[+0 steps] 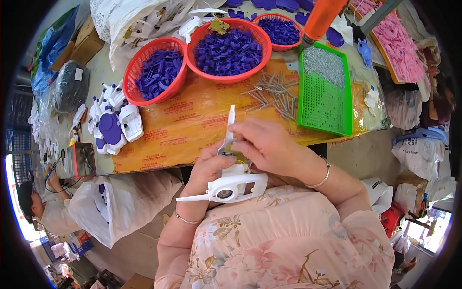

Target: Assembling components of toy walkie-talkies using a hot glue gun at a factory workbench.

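Above my lap, in front of the table edge, my left hand (208, 166) is closed around a white plastic toy housing with a narrow tip (232, 115) pointing away from me. My right hand (267, 144) is closed over the same piece from the right, thumb and fingers pinching near its middle. Joined to it or just below it is a white open-framed part (245, 187) with a round dark speaker-like disc (224, 193) and a thin arm pointing left. Thin yellow wires (248, 166) show between the two parts. What lies under my fingers is hidden.
Red baskets (159, 98) of purple plastic parts stand at the back. A green tray (320, 113) of small screws is right, beside loose metal rods (276, 91). An orange power screwdriver (323, 19) hangs above. White-and-purple assemblies (113, 127) lie left. Another person (53, 212) works far left.
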Available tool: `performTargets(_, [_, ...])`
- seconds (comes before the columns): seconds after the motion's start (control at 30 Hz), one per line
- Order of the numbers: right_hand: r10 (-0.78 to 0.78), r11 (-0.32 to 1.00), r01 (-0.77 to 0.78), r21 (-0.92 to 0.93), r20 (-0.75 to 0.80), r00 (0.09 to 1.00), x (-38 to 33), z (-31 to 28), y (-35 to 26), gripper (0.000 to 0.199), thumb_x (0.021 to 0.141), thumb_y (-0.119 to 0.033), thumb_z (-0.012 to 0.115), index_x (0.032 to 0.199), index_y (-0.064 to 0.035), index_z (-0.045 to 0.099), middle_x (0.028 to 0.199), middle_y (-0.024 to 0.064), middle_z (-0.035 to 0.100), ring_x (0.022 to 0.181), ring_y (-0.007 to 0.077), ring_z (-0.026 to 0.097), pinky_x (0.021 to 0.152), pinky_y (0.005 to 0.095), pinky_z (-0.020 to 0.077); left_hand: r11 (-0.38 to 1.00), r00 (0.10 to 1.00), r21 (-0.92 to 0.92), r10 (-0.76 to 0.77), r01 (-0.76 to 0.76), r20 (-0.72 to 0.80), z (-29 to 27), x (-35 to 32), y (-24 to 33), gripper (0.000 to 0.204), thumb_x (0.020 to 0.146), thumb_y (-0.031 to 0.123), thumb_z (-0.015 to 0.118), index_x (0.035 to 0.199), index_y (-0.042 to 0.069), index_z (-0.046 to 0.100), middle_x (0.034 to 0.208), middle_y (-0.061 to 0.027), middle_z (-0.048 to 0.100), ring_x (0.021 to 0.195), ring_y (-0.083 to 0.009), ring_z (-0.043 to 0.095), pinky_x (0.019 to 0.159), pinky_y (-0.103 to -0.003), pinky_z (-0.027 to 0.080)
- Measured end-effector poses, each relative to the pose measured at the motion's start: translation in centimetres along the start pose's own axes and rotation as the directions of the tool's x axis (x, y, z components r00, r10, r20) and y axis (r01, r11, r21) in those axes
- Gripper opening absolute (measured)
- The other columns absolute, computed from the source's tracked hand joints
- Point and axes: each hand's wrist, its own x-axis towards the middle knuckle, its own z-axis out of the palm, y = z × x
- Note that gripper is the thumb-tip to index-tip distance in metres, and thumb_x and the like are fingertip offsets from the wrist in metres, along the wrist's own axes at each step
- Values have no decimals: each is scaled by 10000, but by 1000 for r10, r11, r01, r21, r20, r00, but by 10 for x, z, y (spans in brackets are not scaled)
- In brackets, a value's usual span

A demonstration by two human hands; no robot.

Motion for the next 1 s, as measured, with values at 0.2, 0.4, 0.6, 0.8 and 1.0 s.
performTargets(0.2, [97,977,-79,196,-83,992,-6,-15,8,188,775,-45,653,954,-21,602,760,110,576,673,276,569,602,351,458,960,998,-272,67,-67,-12,12,-6,5,438,753,-12,478,1186,-70,479,1009,-202,609,874,-308,646,788,-447,565])
performTargets(0.4, [66,960,-50,277,-48,997,-9,-11,2,148,758,7,674,901,-3,638,809,82,583,702,183,588,604,279,474,976,995,-195,101,-102,-16,3,-2,1,436,753,-20,475,1186,-71,480,1020,-201,607,880,-291,647,782,-433,566])
performTargets(0.6, [75,966,-69,249,-16,997,-10,-2,6,154,737,9,690,879,-15,634,784,80,557,690,198,583,583,304,473,992,995,-86,91,-95,-41,6,-1,-1,499,718,74,477,1188,-92,480,1048,-209,608,907,-296,646,818,-433,551])
performTargets(0.8, [-151,988,145,-47,-182,972,-13,9,12,159,699,0,673,805,-27,557,749,81,492,676,258,522,581,356,437,954,988,-281,133,-107,75,-2,5,-11,558,714,153,459,1207,-107,451,1122,-220,576,1001,-312,609,909,-420,499])
performTargets(1.0, [-318,932,276,-235,-164,934,-15,7,14,195,614,-47,632,780,-16,533,760,88,468,693,257,506,591,354,436,972,991,-214,112,-93,79,-5,5,-9,539,720,44,414,1240,-99,433,1115,-194,583,999,-256,606,907,-368,492])
